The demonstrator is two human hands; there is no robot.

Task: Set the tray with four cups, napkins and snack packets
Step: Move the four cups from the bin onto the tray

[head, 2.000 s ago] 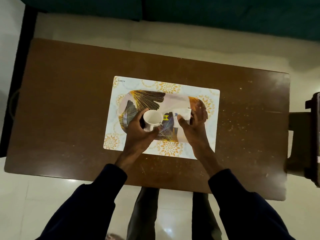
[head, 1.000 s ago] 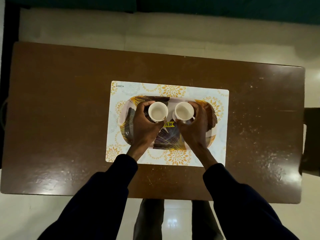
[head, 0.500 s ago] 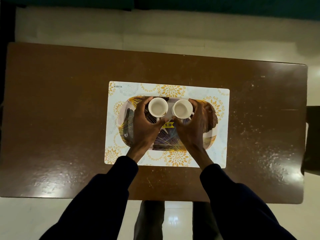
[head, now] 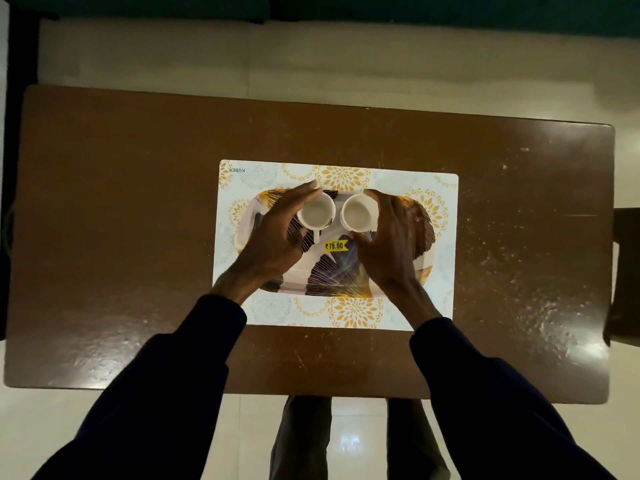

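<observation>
Two white cups stand upright side by side at the far middle of an oval tray printed with gold and purple leaves. My left hand curves around the left cup, fingers along its far-left side and thumb by the handle, which points toward me. My right hand wraps the right cup from the right, thumb at its near side. Both cups look empty. A yellow price sticker lies on the tray between my hands. I see no napkins or snack packets.
The tray rests on a white placemat with gold flower prints, in the middle of a brown wooden table. A dark piece of furniture stands past the table's right edge. Pale floor surrounds the table.
Both hands brought the cups from the tray's middle to its far side and set them down close together. The fingers now lie looser around the cups than half a second ago.
</observation>
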